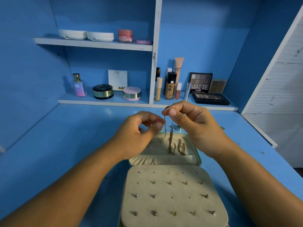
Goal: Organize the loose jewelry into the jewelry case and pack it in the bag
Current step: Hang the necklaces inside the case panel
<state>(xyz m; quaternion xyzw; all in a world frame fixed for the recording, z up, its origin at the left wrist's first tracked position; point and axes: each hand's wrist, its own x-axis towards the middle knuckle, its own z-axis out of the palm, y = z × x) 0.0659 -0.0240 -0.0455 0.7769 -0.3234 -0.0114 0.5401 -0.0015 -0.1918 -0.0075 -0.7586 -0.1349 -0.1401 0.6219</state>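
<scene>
A cream jewelry case (173,161) lies open on the blue desk below my hands. Its near padded panel (172,190) carries several stud earrings. The far half holds gold chains (180,147) hanging in a row. My right hand (193,126) pinches the top of a thin gold necklace (165,126) above the far half, and the chain hangs down into the case. My left hand (139,130) is beside it, thumb and forefinger closed on the same chain lower down. No bag is in view.
Behind the case small silvery pieces (178,127) lie on the desk. The low shelf holds a perfume bottle (79,85), compacts (103,91), foundation bottles (170,86) and eyeshadow palettes (210,98). White jars (86,35) and a pink jar stand on the upper shelf.
</scene>
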